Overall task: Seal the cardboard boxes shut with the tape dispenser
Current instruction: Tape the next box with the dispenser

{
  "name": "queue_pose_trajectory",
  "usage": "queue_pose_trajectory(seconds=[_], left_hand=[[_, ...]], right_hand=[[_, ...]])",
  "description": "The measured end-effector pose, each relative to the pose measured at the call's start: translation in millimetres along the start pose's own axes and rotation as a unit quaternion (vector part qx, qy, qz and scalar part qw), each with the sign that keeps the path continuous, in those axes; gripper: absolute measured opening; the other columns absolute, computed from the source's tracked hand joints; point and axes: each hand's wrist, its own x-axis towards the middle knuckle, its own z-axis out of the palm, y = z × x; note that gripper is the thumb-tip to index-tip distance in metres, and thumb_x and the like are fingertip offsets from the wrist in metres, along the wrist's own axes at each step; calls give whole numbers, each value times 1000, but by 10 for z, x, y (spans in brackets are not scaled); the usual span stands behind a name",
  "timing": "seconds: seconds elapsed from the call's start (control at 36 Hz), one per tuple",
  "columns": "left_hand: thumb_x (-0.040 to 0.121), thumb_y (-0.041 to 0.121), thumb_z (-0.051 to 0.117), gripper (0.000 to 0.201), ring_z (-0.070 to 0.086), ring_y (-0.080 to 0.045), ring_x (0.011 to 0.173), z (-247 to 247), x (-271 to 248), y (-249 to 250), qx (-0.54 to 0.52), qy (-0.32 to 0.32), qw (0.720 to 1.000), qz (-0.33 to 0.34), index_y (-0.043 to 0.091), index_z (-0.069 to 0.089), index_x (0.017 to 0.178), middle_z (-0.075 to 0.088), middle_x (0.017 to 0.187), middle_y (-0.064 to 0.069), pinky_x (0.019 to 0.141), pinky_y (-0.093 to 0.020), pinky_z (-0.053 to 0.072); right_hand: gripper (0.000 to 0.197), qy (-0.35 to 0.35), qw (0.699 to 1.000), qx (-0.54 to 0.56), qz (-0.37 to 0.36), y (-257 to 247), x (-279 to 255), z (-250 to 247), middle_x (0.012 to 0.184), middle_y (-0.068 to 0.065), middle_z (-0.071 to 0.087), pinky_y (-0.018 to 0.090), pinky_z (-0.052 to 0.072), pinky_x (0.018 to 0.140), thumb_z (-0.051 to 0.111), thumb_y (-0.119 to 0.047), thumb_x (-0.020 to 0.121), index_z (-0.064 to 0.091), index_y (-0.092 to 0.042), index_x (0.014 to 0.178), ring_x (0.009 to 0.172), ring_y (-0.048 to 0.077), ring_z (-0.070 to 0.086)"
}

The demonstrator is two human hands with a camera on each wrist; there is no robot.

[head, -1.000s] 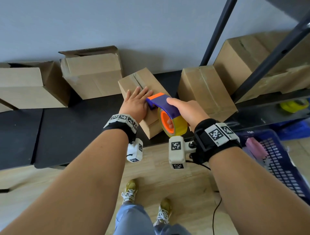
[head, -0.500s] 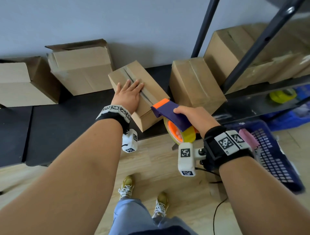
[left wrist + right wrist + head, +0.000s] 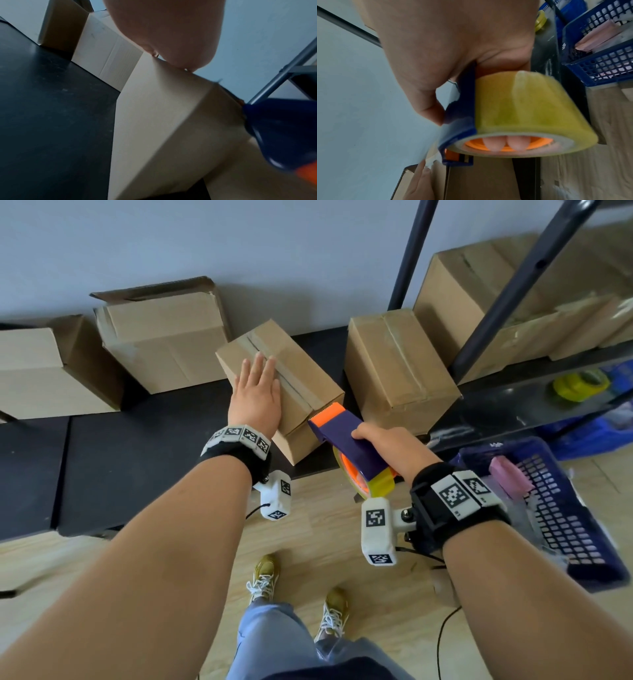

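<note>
Head view: the left hand lies flat, fingers straight, on the top of the middle box, which sits turned askew at the front edge of the black bench, one corner overhanging. The right hand has its fingers curled through the orange core of the tape dispenser, thumb over the purple body; its orange blade end is just off the box's near top corner, whether touching I cannot tell. A tape strip seems to run along the top seam.

Risks, as I judge them: with the box overhanging, a hard pull on the dispenser could drag or tip it off the front edge if the flat hand slips. A weak tear at the blade could leave the tape stretched or lifted at the corner, so the seam end would not stick.

Counts: five cardboard boxes in view, two left of the middle box and two to its right; one dispenser; one yellow tape roll on the lower shelf; two blue baskets.
</note>
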Motion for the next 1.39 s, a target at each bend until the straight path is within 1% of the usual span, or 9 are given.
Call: queue_pose_trajectory(seconds=[0.17,0.31,0.42,0.58,0.86,0.97,1.08,1.25,1.39], left_hand=[[104,41,13,50,-8,-19,148,104,-133,111,6,-24,999,28,32,16,153,2,162,3,118,-38,-11],[104,41,10,50,-12,-22,148,125,-73,150,48,-66,996,44,33,19,152,2,162,1,115,-44,-14],[104,38,15,49,-12,-27,147,100,-37,195,76,-86,992,52,31,13,153,-1,162,-1,117,-50,-9],[104,39,12,50,-17,-24,147,107,-112,261,91,-101,988,67,34,7,153,-7,161,4,115,-54,-11],[103,40,18,47,-9,-24,148,169,-85,264,45,-80,995,46,37,20,150,9,161,5,116,-52,-13],[103,40,17,48,-7,-25,148,157,-94,276,59,-79,994,43,36,18,151,9,161,6,117,-52,-10],[103,41,15,49,-8,-23,148,152,-86,281,67,-87,993,47,38,17,152,8,161,6,117,-50,-13],[104,40,13,49,-9,-22,148,149,-73,307,95,-93,990,50,36,15,152,7,161,7,117,-50,-12],[103,41,10,50,-12,-22,148,142,-112,325,104,-92,989,48,36,12,153,2,162,6,117,-50,-12]], right_hand=[[46,-3,1000,15,1,10,-1,17,103,13,69,33,39,71,60,-46,87,66,-4,106,84,23,60],[43,-3,1000,13,3,24,24,13,95,10,68,31,41,67,58,-44,89,65,-6,105,80,21,61],[45,-3,1000,5,1,13,56,56,105,17,69,35,41,74,59,-48,85,64,-5,100,94,32,65],[41,-8,1000,4,3,65,100,89,105,16,68,35,38,72,58,-48,87,63,-8,94,83,25,59],[61,-29,999,8,15,202,197,71,99,6,72,29,46,72,71,-65,76,67,-12,107,87,21,68],[51,-39,999,21,20,249,196,36,100,5,72,30,49,74,72,-60,78,67,-15,101,89,20,68],[51,-54,998,38,18,294,199,14,103,6,73,36,52,89,73,-57,80,68,-15,107,95,23,69],[48,-53,997,39,41,423,236,-12,101,10,73,33,51,81,73,-52,83,69,-11,107,84,23,67],[48,-49,998,24,43,384,304,21,104,11,71,35,53,85,72,-53,83,66,-11,107,94,27,69]])
